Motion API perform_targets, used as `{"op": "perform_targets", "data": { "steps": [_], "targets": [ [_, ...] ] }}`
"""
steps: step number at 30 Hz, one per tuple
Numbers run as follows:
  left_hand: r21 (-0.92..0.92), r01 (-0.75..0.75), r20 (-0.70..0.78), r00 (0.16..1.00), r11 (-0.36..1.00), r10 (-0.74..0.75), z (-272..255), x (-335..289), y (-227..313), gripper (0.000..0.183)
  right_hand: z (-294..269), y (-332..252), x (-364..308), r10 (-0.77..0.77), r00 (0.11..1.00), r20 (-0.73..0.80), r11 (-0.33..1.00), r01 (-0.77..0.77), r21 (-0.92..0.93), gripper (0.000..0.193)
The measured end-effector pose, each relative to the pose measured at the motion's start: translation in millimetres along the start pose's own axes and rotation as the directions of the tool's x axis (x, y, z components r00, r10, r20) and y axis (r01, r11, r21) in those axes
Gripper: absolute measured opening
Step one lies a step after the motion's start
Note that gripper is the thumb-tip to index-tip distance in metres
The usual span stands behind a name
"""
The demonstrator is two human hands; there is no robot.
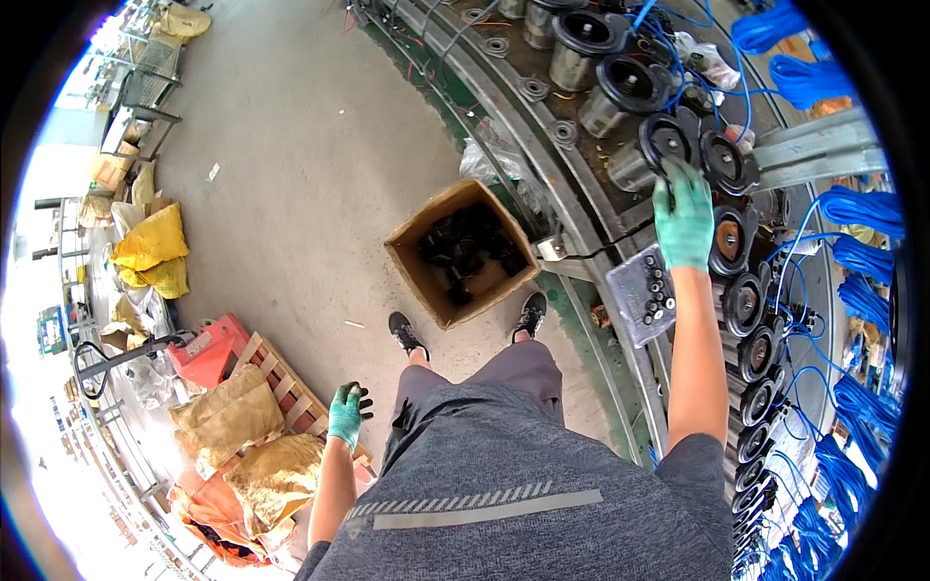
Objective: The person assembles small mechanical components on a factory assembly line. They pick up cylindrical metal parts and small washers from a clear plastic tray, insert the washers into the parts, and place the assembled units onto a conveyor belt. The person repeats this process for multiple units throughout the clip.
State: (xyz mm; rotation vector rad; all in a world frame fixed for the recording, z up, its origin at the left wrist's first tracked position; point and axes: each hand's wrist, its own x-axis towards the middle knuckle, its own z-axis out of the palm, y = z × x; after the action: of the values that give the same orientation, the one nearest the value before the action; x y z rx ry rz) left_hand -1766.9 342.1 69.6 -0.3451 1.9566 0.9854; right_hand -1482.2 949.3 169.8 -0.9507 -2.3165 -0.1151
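Head view, looking down on a standing person in a grey shirt and grey trousers on a concrete floor (291, 145). Right hand (684, 218), in a green knitted glove, reaches up and far right to a black round flanged metal part (668, 140) seated on a curved conveyor bench (581, 228); the fingers lie spread over the part's near edge, touching it, the grip loose rather than closed around it. Just right of it sits a second black round part (728, 162), and further such parts run in a line down the right side toward the near edge, each on its own seat. Farther along the bench stand steel cylinders with black caps (586, 39). Bundles of blue coiled cable (857, 208) hang along the far right rim. Just near-left of the right wrist, a clear plastic tray of small dark fittings (643, 293) rests on the bench edge. Left hand (347, 414), also green-gloved, hangs low at the person's left side, its grip closed on a small black object (360, 395) whose shape cannot be made out. On the floor ahead of the black shoes, an open brown cardboard box (426, 266) holds a heap of black parts. To the near left, tan filled sacks (228, 412) lie on a wooden pallet (291, 387) beside a red pallet truck (208, 351); yellow sacks (153, 250) sit farther left.
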Motion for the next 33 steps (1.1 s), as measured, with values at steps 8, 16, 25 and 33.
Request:
{"op": "perform_targets", "data": {
  "steps": [8, 16, 25, 33],
  "targets": [
    [-0.051, 0.093, 0.005, 0.996, 0.994, -0.093, -165, 115, -16, 0.032, 50, -202, -146, 0.453, 0.736, 0.504, 0.806, -0.580, 0.122, 0.014],
    [-0.084, -0.057, 0.096, 0.993, 0.995, 0.065, -257, 212, 93, 0.029, 100, -264, -353, 0.481, -0.019, 0.877, 0.560, -0.763, -0.323, 0.041],
    [0.034, -0.267, 0.395, 0.889, 0.963, 0.233, -201, 287, 239, 0.034, 108, -353, -465, 0.304, -0.187, 0.934, 0.523, -0.787, -0.327, 0.040],
    [0.267, -0.248, 0.255, 0.950, 0.931, 0.180, -264, 377, 324, 0.027, 252, -420, -318, 0.279, -0.132, 0.951, 0.587, -0.761, -0.277, 0.018]
  ]
}}
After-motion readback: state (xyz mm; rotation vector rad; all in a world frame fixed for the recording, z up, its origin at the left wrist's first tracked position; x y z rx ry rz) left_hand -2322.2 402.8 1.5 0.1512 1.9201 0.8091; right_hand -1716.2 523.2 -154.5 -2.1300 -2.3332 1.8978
